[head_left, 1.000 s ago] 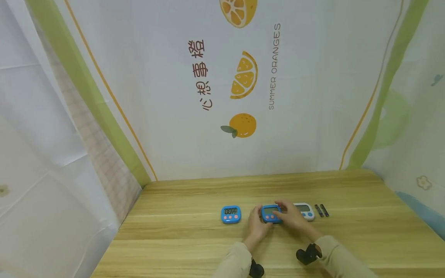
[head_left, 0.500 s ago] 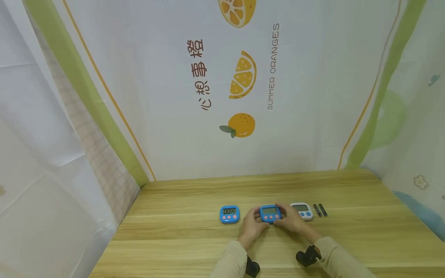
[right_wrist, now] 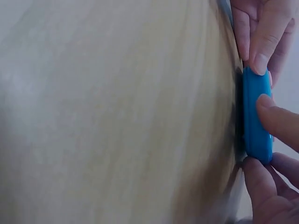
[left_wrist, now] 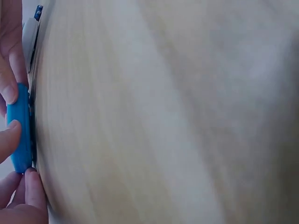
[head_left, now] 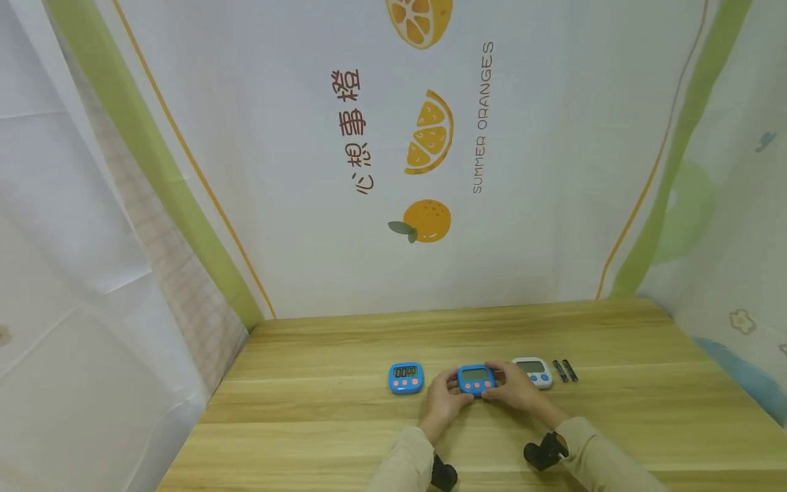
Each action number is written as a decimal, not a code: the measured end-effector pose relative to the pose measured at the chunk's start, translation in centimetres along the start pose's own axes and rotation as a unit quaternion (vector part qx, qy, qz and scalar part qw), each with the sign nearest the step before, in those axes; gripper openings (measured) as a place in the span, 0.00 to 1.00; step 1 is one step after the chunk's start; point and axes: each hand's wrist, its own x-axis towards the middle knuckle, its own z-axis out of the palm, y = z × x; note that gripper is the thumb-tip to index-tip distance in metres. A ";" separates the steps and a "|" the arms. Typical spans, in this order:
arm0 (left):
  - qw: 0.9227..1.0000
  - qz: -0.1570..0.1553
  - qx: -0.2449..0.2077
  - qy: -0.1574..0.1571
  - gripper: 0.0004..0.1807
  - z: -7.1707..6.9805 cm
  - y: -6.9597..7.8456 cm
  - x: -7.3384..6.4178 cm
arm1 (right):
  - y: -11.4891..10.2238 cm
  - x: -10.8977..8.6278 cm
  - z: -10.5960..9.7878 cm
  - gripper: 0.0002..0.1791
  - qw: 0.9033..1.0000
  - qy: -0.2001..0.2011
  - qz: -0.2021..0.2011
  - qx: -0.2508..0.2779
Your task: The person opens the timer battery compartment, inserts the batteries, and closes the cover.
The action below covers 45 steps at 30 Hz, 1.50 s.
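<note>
Between both hands is a blue digital timer (head_left: pixel 476 377) with pink buttons, its grey screen showing no digits. My left hand (head_left: pixel 443 404) grips its left side, the thumb at the lower edge. On the opposite side my right hand (head_left: pixel 518 389) pinches it between thumb and fingers. In the left wrist view the timer (left_wrist: pixel 20 133) appears edge-on, just over the table. The right wrist view also shows the blue timer (right_wrist: pixel 257 119) from its edge, with fingertips at both ends.
A second blue timer (head_left: pixel 406 378) reading 00:00 lies to the left. Right of my hands a white timer (head_left: pixel 533 373) with blue buttons is partly covered by the right hand. Two small dark batteries (head_left: pixel 565 370) lie beyond it on the wooden table (head_left: pixel 307 410).
My right fingers have shifted from over the timer's face to its right side, uncovering the screen and buttons. The left hand has shifted slightly left; the timer stays nearly in place.
</note>
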 end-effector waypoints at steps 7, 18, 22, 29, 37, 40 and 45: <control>1.000 0.008 -0.024 0.000 0.27 -0.8 0.0 -0.1 | -0.6 0.2 -0.4 0.33 1.000 -0.011 -0.008 0.027; 0.998 0.039 -0.017 -0.046 0.25 -4.2 1.4 -0.9 | -2.9 0.0 -1.4 0.33 0.995 -0.040 -0.072 0.053; 0.997 0.054 0.016 -0.059 0.26 -5.6 2.3 -0.9 | -4.0 0.2 -1.7 0.33 0.995 -0.038 -0.079 0.045; 0.994 0.070 0.022 -0.080 0.27 -7.6 4.3 -0.8 | -5.6 0.1 -2.6 0.32 0.991 -0.067 -0.107 0.053; 0.990 0.085 0.051 -0.099 0.22 -9.6 5.6 -1.0 | -7.0 -0.4 -3.1 0.26 0.982 -0.087 -0.162 0.038; 0.989 0.083 0.046 -0.111 0.21 -10.1 7.2 -1.9 | -7.4 -0.5 -3.1 0.23 0.983 -0.079 -0.160 0.040; 0.990 0.070 0.011 -0.123 0.20 -10.7 8.9 -2.9 | -7.7 -0.5 -2.9 0.19 0.985 -0.066 -0.147 0.054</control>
